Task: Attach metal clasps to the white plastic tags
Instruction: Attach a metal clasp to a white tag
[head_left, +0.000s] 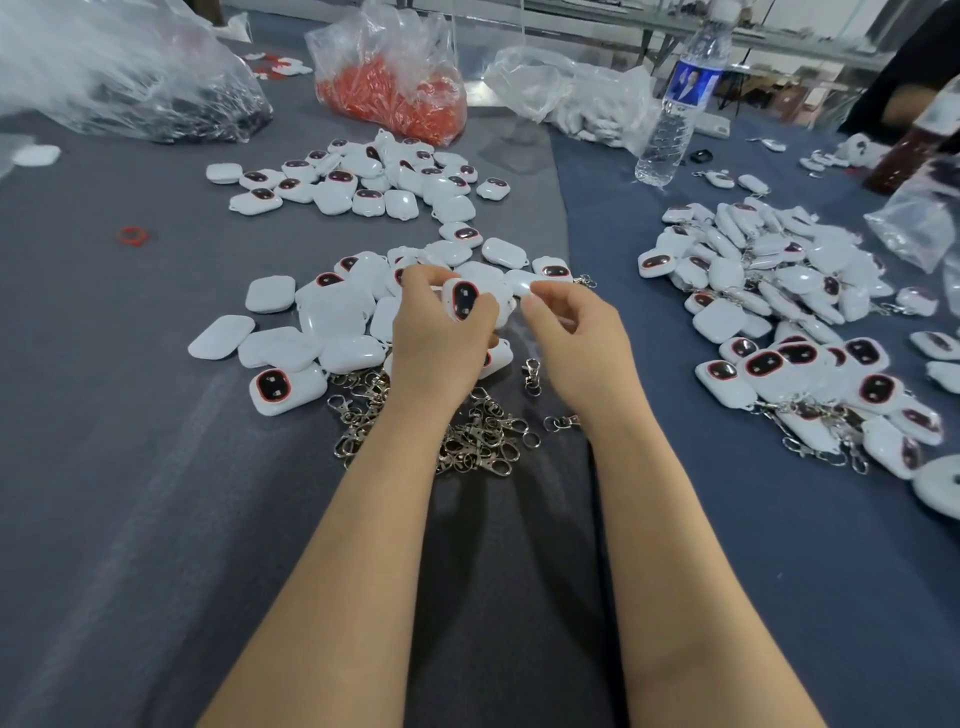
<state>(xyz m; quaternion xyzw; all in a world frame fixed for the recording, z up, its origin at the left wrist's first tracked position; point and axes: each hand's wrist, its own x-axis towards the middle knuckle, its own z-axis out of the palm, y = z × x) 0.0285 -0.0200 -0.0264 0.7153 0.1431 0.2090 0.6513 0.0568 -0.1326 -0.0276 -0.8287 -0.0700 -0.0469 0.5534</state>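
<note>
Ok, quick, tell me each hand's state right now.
Left hand: grips a white tag, dark oval face toward the camera.
Right hand: fingers curled beside the tag; whether they pinch anything cannot be told.

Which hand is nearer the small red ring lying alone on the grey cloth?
Left. The left hand, holding a white tag, sits to the right of the red ring; the right hand is farther right still.
</note>
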